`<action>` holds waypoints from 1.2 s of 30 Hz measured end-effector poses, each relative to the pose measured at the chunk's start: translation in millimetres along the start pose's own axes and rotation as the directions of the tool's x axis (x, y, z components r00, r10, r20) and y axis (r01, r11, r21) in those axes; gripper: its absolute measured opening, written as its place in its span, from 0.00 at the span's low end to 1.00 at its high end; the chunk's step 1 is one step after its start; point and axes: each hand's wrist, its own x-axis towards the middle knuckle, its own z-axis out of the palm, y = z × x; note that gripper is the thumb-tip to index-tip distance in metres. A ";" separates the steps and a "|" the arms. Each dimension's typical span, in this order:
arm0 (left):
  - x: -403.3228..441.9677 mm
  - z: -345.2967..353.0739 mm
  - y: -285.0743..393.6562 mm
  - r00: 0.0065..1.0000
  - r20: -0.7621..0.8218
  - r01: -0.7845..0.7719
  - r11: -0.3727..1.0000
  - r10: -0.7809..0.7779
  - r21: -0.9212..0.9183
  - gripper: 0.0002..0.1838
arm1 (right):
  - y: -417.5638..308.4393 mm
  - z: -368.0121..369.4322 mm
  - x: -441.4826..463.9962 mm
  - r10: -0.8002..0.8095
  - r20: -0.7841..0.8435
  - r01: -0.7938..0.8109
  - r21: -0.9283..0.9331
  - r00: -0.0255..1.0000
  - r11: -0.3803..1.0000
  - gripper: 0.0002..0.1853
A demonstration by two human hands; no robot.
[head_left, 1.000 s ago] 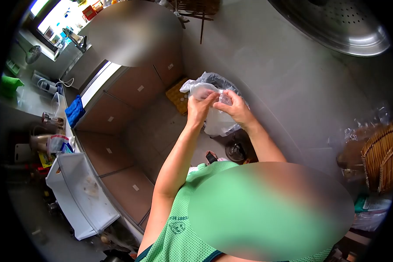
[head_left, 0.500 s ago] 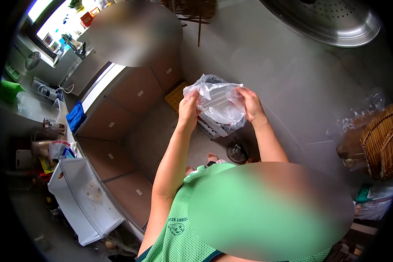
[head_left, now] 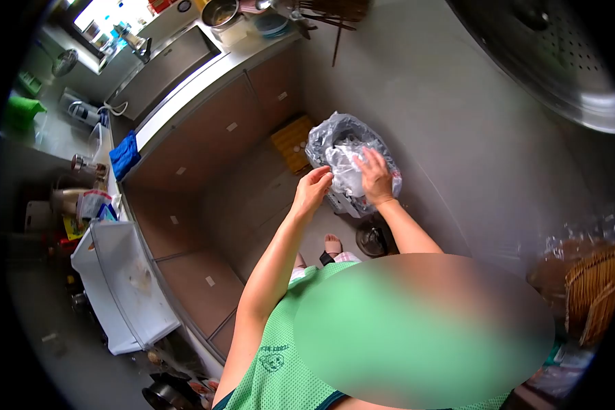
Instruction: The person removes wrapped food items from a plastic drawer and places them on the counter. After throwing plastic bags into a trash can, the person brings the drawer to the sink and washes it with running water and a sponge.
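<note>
A crumpled clear plastic bag point(head_left: 347, 171) lies over the mouth of a bin lined with a thin plastic bag point(head_left: 335, 130). My left hand point(head_left: 311, 193) is at the near left side of it, thumb and fingers pinched together at the clear bag's edge. From the right, my right hand point(head_left: 377, 179) reaches over the bin, its fingers apart and touching the crumpled plastic. The bin's perforated side shows below the liner, but its contents are hidden.
A dark round glass-like object point(head_left: 372, 238) stands on the floor by my feet. A yellow mat point(head_left: 294, 145) lies beside the cabinets. On the left are a white plastic bin point(head_left: 126, 283), a blue cloth point(head_left: 124, 156) and a sink point(head_left: 171, 68). A wicker basket point(head_left: 598, 294) stands right.
The clear bag, stretched between both hands before, is now bunched lower at the bin's mouth. My right hand has moved left and spread its fingers. The view has shifted, showing more of the sink.
</note>
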 end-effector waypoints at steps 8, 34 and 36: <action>-14.2 -25.8 -4.7 0.994 -0.112 -0.002 1.000 0.002 -0.004 0.20 | 32.0 55.8 -9.4 0.046 0.558 0.158 -0.312 0.828 0.937 0.19; -90.3 -200.0 65.1 0.786 -0.468 -0.375 0.913 0.404 0.159 0.14 | -139.2 60.8 116.6 -0.299 0.266 0.208 0.321 0.917 0.924 0.10; -123.1 -231.5 78.9 0.606 -0.567 -0.462 0.827 0.558 0.320 0.25 | -195.6 85.5 126.1 -0.354 0.253 0.258 0.344 0.900 0.903 0.12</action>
